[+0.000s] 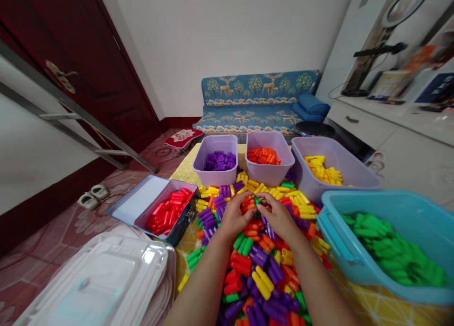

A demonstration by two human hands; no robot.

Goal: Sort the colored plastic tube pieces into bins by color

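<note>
My left hand [236,216] is curled around several orange plastic tube-shaped pieces [248,203] over the middle of a mixed heap. Close beside it, the fingers of my right hand [278,216] are bent together at a small green plastic piece [257,200], partly hidden by the fingertips. Beneath both hands spreads the heap of round-ended pieces in several colours, with purple pieces [259,256], yellow pieces [262,282], red pieces [241,264] and green pieces [243,244] among them. Some pieces lie side by side in joined-looking rows.
Behind the heap stand lilac bins with purple [215,178], orange [268,176] and yellow pieces [335,193]. A turquoise bin [349,264] of green pieces is at right. At left are an open tin [191,193] with red pieces and stacked lids [142,264]. The tablecloth [187,170] is yellow.
</note>
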